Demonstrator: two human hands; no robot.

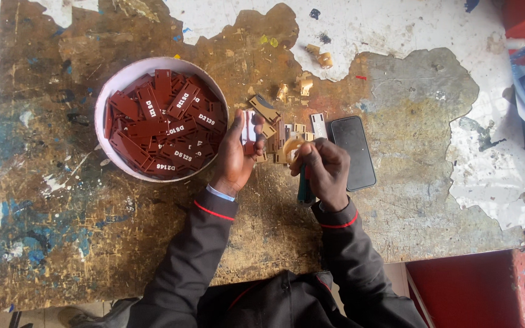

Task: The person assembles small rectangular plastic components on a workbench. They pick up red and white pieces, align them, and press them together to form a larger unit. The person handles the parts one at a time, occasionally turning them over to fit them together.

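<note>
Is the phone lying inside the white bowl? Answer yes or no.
No, the black phone lies flat on the worn table, right of both hands, outside the white bowl.

Light over my bench [123, 243] is even and diffuse, daylight in character, with no single source I can place. Shadows are soft and short: a faint one under my left hand [238, 155], another under my right hand [323, 170]. The black phone [352, 153] shows a dull sheen, no hard glare. Focus is sharp at centre. The corners bow slightly, and the right edge is darker.
</note>
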